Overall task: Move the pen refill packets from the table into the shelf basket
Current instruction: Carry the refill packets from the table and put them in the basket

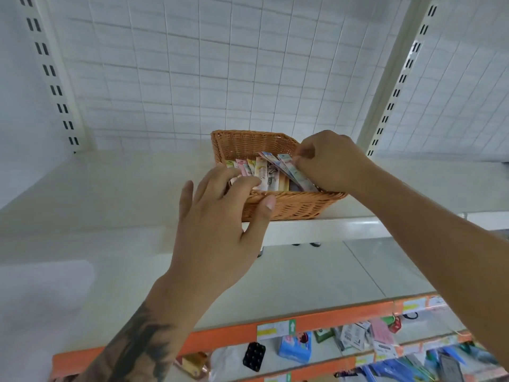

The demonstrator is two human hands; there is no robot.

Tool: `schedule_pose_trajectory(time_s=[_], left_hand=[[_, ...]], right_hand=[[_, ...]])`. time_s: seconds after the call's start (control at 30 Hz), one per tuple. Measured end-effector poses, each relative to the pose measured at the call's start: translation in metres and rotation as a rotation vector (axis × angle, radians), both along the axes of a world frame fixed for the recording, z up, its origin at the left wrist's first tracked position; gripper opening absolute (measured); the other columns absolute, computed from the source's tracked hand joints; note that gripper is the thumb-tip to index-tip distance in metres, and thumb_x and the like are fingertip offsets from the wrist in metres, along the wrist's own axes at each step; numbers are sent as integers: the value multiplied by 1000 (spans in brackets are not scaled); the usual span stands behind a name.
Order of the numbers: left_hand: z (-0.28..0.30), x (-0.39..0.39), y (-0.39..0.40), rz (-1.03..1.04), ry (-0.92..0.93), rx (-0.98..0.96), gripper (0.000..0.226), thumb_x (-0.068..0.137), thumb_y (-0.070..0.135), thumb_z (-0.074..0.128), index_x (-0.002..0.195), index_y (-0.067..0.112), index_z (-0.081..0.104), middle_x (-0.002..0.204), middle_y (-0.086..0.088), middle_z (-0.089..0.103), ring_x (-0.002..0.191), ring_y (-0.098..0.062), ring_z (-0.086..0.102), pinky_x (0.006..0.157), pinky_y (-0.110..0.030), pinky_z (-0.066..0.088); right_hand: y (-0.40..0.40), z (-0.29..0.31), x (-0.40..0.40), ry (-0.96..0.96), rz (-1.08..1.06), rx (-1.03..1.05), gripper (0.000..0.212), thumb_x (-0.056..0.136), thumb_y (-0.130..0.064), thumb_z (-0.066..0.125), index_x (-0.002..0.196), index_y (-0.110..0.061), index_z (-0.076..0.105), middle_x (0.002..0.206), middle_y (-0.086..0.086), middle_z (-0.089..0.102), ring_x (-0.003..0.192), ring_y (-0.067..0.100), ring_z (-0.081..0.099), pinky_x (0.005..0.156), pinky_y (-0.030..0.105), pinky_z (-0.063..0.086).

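A brown wicker basket (292,205) stands on a white shelf (110,188) at chest height. Several colourful pen refill packets (268,175) stand upright in a row inside it. My right hand (327,161) reaches over the basket's right side and pinches the rightmost packets (292,168) between fingers and thumb. My left hand (217,221) rests on the basket's near left rim, fingers spread, with the fingertips touching the leftmost packets and the thumb pressed on the front wall.
A white wire grid backs the shelf, with slotted uprights (52,75) at left and right. Below are orange-edged shelves (248,334) carrying small goods such as a blue box (294,347) and a black tray (254,356).
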State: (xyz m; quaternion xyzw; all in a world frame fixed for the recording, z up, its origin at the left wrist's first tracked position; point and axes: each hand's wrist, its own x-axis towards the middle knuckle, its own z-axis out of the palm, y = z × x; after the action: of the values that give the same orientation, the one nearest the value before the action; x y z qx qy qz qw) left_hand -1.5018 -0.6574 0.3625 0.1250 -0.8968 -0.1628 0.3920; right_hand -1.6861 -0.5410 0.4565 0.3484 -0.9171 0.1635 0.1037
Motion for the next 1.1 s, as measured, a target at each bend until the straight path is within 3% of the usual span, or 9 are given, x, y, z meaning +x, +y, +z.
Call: schedule_pose_trajectory(time_s=[0.13,0.3,0.5,0.67,0.73,0.83,0.9,1.1], left_hand=[[-7,16,13,41,-57,-30,48,107,51,34,151,34,40,162,-3,36,151,-27,32,122,-61,25],[-20,53,41,191,-244,-133,60,107,52,28,163,42,10,174,-1,9,159,-30,13,125,-60,14],[-61,133,107,417,-455,-113,58,107,54,26,162,43,11,174,-2,6,160,-30,8,126,-60,6],[-140,241,177,705,-721,7,61,101,56,30,160,38,25,171,-8,22,156,-38,21,121,-68,13],[-166,289,210,804,-793,74,60,99,55,34,155,36,40,164,-10,37,150,-40,34,116,-71,23],[-190,359,256,936,-857,205,62,97,57,30,152,34,46,160,-10,44,147,-41,39,114,-72,26],[-199,398,283,1017,-897,278,61,97,59,29,152,35,44,161,-9,42,148,-40,36,115,-71,24],[-223,492,357,1155,-867,484,55,98,60,30,147,37,42,156,-11,48,145,-41,42,114,-72,25]], right_hand=[[33,-36,44,120,162,-325,46,104,-58,43,131,-28,65,129,1,65,118,24,59,97,41,48],[71,-111,83,436,241,-209,61,105,-58,41,156,-24,44,165,14,34,152,38,30,124,55,24],[106,-174,135,366,413,-152,60,106,-59,38,158,-30,40,168,16,28,153,41,27,123,60,22],[116,-246,218,201,736,-58,62,106,-61,26,161,-32,34,164,17,34,147,44,38,119,61,30],[119,-270,262,159,871,10,61,105,-60,31,160,-32,34,162,17,37,145,44,41,116,61,33],[133,-299,330,88,1043,125,61,101,-59,40,154,-28,46,153,13,50,135,40,52,110,56,41],[148,-312,368,76,1141,215,62,101,-61,34,150,-26,50,146,11,57,129,37,57,107,53,45],[202,-333,464,107,1340,311,63,100,-63,42,153,-28,44,150,5,53,136,30,51,112,48,41]])
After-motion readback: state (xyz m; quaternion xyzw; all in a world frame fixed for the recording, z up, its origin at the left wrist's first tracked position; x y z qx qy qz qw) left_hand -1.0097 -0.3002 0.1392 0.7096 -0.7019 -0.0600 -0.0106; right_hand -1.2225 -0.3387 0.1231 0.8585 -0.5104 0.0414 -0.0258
